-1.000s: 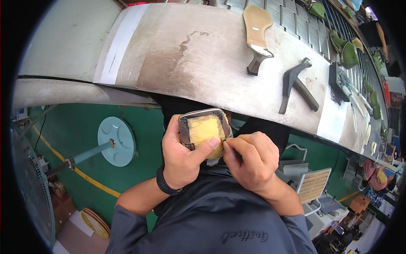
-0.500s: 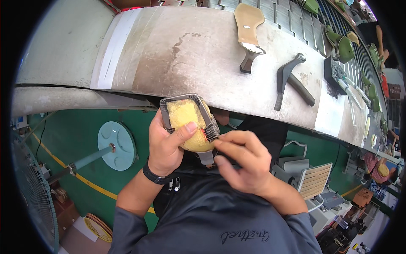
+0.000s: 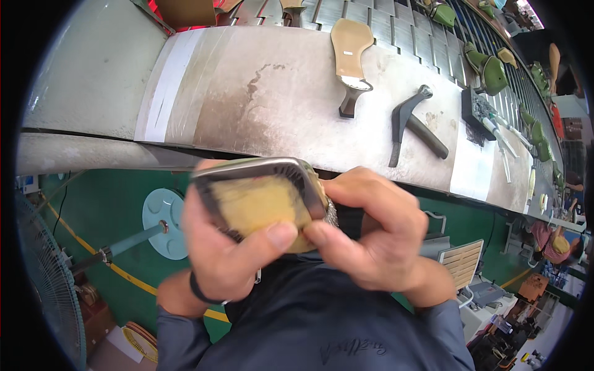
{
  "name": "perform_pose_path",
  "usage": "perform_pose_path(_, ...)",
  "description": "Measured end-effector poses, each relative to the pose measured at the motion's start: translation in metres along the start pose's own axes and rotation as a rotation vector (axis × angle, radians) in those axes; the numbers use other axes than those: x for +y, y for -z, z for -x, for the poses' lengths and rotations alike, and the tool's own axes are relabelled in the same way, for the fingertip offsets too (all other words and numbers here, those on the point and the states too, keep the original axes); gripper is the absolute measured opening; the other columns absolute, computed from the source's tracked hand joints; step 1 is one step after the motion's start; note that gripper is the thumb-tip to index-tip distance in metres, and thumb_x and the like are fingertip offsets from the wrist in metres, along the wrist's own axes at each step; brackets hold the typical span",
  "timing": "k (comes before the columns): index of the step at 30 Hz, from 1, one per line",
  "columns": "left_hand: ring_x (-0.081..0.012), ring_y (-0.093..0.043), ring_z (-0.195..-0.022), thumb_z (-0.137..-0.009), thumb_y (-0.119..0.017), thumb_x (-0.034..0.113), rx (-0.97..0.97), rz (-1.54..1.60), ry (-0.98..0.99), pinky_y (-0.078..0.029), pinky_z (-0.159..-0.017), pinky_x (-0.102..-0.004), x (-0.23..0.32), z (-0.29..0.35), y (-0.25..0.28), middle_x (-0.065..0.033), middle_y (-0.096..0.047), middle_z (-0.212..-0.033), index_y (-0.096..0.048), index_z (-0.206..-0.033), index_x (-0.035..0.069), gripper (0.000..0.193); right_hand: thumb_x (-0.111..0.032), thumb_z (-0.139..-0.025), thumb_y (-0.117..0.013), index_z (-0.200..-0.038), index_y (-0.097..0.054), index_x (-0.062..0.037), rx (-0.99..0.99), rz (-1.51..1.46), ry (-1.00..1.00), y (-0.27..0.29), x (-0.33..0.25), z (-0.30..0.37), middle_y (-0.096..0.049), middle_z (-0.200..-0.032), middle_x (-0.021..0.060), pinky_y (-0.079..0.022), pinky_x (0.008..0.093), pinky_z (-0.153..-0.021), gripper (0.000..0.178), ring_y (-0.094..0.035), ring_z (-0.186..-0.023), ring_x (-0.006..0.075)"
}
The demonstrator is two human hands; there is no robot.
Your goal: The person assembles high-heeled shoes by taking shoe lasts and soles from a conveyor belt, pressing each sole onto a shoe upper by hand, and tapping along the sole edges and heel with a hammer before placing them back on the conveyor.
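A shoe upper on a yellow last (image 3: 260,201) is held up in front of my body, just off the table's near edge. Its yellow bottom faces me, ringed by a dark, folded-over edge with pleats; some of it is blurred. My left hand (image 3: 232,263) wraps around the left side, thumb pressed on the yellow bottom. At the right side, my right hand (image 3: 377,232) pinches the upper's edge between thumb and fingers. Beyond the hands, a tan shoe sole with a dark heel (image 3: 351,52) lies on the worktable (image 3: 278,105). Dark lasting pincers (image 3: 403,117) rest to its right.
A black tray (image 3: 476,114) with white pen-like tools beside it sits at the table's right. Behind runs a slatted conveyor (image 3: 387,31) carrying green lasts (image 3: 494,75). On the left are a fan (image 3: 52,278) and a round pale-blue base (image 3: 164,224). Other people are far right.
Both hands have raised the shoe and tipped it, so it looks larger. My right hand has shifted from the lower right edge to a pinch at its right side. The view has tilted slightly.
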State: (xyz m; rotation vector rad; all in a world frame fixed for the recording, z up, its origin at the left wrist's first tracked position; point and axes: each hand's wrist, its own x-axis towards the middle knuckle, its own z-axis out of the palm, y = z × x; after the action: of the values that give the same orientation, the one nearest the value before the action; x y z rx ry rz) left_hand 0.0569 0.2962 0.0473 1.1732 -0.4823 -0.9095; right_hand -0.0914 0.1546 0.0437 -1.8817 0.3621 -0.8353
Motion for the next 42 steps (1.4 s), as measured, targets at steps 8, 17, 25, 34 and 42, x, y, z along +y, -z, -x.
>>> perform_pose_path(8, -0.0266, -0.066, -0.112, -0.09, -0.087, 0.033, -0.383, -0.448, -0.922, -0.046, -0.1, -0.044, 0.016, -0.054, 0.008, -0.0164, -0.068, -0.126, -0.041, -0.137, 0.014, 0.069, -0.024, -0.088, -0.088, -0.126, -0.07, 0.0111, -0.102, -0.022, 0.467, 0.019, 0.013, -0.043, -0.074, -0.118, 0.0254, -0.057, 0.0451, -0.094, 0.054, -0.072, -0.107, 0.0382)
perform_pose_path(17, -0.0281, -0.069, -0.109, -0.088, -0.082, 0.009, -0.354, -0.515, -0.958, -0.051, -0.104, -0.0491, -0.011, -0.015, 0.022, -0.0093, -0.056, -0.124, -0.056, -0.119, 0.023, 0.043, -0.019, -0.084, -0.088, -0.126, -0.073, 0.0039, -0.2, -0.221, 0.379, 0.022, 0.01, -0.014, -0.074, -0.123, 0.0219, -0.06, 0.0463, -0.095, 0.05, -0.072, -0.112, 0.0416)
perform_pose_path(25, -0.0264, -0.071, -0.109, -0.089, -0.081, 0.006, -0.436, -0.538, -0.892, -0.048, -0.105, -0.0478, 0.001, -0.017, 0.021, -0.0078, -0.064, -0.123, -0.054, -0.117, 0.019, 0.042, -0.019, -0.083, -0.087, -0.114, -0.078, 0.0016, -0.178, -0.03, 0.559, 0.023, 0.014, -0.018, -0.075, -0.118, 0.0193, -0.062, 0.0399, -0.082, 0.039, -0.074, -0.102, 0.0346)
perform_pose_path(34, -0.0201, -0.07, -0.11, -0.1, -0.073, 0.01, -0.037, -0.085, -0.458, -0.056, -0.098, -0.0353, 0.047, -0.066, -0.003, -0.0124, -0.07, -0.121, -0.055, -0.135, -0.005, 0.043, -0.022, -0.078, -0.094, -0.131, -0.069, 0.0033, -0.02, 0.202, 0.369, 0.03, 0.024, -0.074, -0.074, -0.125, 0.0189, -0.058, 0.0404, -0.091, 0.064, -0.073, -0.109, 0.0358)
perform_pose_path(42, -0.0212, -0.071, -0.11, -0.104, -0.067, 0.009, -0.038, 0.187, -0.335, -0.057, -0.099, -0.0371, 0.08, -0.122, 0.005, -0.013, -0.07, -0.124, -0.056, -0.136, -0.004, 0.037, -0.025, -0.086, -0.086, -0.137, -0.061, 0.0009, 0.067, 0.588, -0.064, 0.032, 0.075, -0.061, -0.062, -0.142, 0.0275, -0.055, 0.0471, -0.102, 0.062, -0.065, -0.125, 0.0444)
